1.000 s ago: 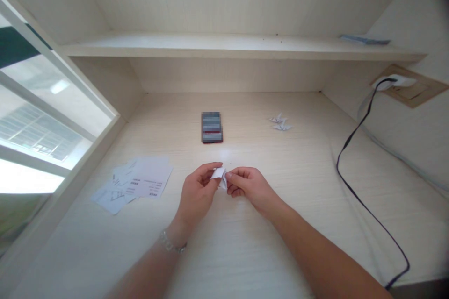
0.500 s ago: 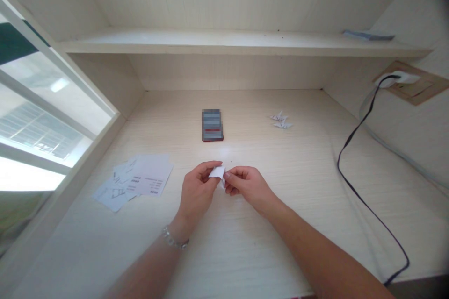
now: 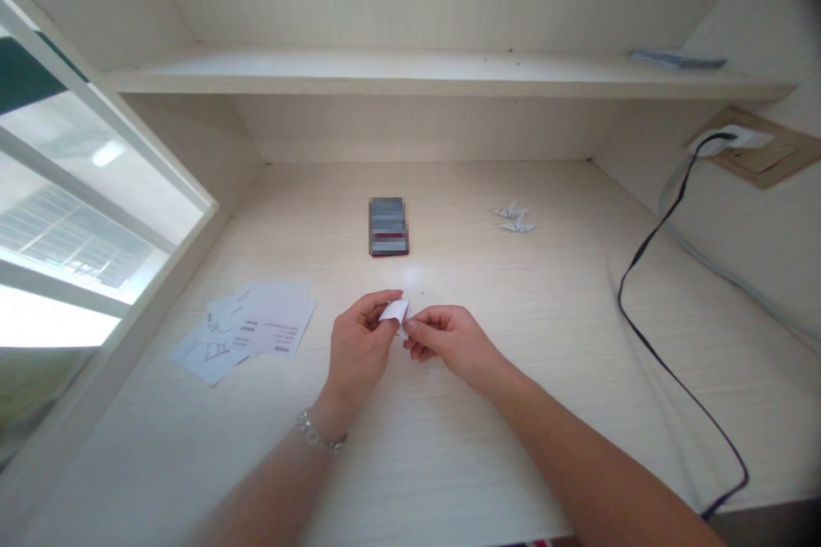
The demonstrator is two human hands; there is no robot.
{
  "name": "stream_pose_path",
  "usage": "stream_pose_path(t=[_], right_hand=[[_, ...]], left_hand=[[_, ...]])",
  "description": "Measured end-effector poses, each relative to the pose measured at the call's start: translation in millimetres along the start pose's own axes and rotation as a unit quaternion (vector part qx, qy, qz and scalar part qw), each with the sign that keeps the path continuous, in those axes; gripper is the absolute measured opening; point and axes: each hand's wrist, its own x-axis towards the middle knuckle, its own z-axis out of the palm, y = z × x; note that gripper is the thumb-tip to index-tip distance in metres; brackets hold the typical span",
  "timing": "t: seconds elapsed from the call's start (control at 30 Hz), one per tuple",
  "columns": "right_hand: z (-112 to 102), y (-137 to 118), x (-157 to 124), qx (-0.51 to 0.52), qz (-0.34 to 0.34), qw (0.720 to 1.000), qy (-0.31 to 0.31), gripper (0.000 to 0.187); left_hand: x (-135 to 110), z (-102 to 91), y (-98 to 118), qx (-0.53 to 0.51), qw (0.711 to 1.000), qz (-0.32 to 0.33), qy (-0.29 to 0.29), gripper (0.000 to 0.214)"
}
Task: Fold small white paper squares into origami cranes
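The person's left hand (image 3: 359,344) and right hand (image 3: 449,344) are working close together above a pale wood-grain desk (image 3: 487,295), and both are pinching a small white folded paper piece (image 3: 395,312) from opposite sides. Farther ahead on the desk, 2 small white folded paper figures (image 3: 515,218) are lying close together, and they are looking already folded, while a loose pile of flat white printed paper sheets (image 3: 260,326) is lying unfolded to the left of the hands. These sheets are showing small dark printed lines and marks, but I cannot read any word. A dark rectangular phone-like object (image 3: 388,226) is lying between them, but its blurred surface is showing no readable brand or label.
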Motion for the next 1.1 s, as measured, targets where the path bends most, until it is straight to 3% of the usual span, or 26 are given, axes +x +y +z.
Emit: stream_pose_path(t=[0.87, 1.1], right_hand=[[3.9, -3.5, -2.4, -0.005, 0.014, 1.000, -0.010, 0.028], [2.9, -2.1, -2.2, 0.003, 0.006, 1.000, -0.028, 0.019]], left_hand=[[-1.7, -0.3, -2.9, 0.064, 0.997, 0.034, 0.038, 0.033], [-1.9, -0.8, -1.8, 0.061, 0.997, 0.029, 0.044, 0.033]])
